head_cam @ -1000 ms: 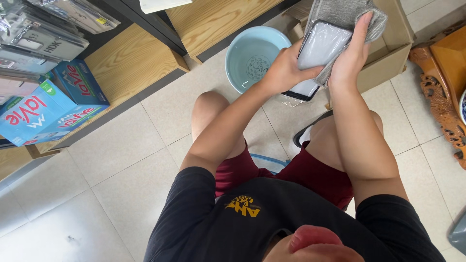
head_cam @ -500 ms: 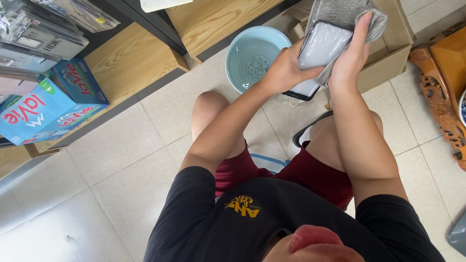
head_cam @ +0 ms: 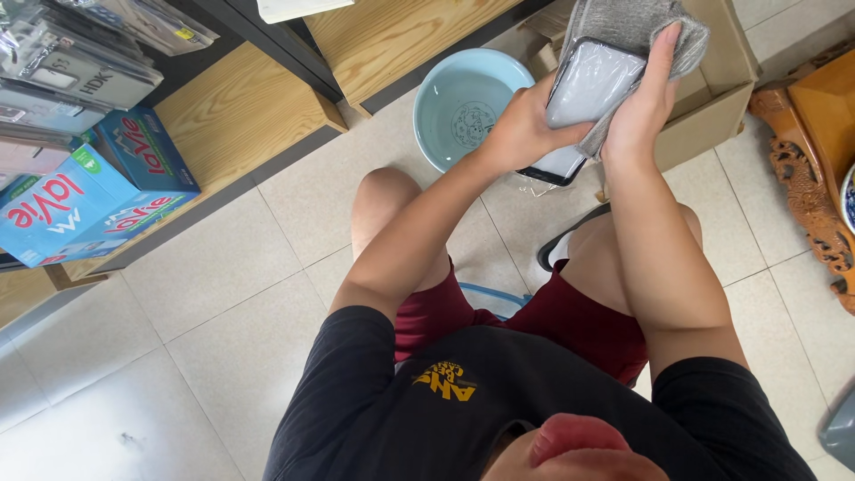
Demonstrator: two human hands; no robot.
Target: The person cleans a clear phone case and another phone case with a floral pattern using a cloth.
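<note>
Cardboard box [head_cam: 712, 107] and pale blue basin [head_cam: 463, 111] sit unmoved on the tiled floor. Grey cloth [head_cam: 628, 22] remains draped over the flat wrapped panel [head_cam: 588, 85], held above both. Left hand [head_cam: 521, 134] fingers grip its lower end; right hand [head_cam: 646, 107] fingers press cloth against it, unchanged.

The floor [head_cam: 223, 330] is covered with pale beige square tiles with thin grey joints, and it looks evenly lit by soft daylight. On the left stands a low wooden shelf [head_cam: 227, 111] with a light grain and a dark metal frame [head_cam: 267, 40]. Blue cardboard boxes [head_cam: 85, 200] lie on its lower board. At the right edge is a carved piece of dark reddish wooden furniture [head_cam: 806, 191]. A grey object shows in the bottom right corner [head_cam: 842, 432].
</note>
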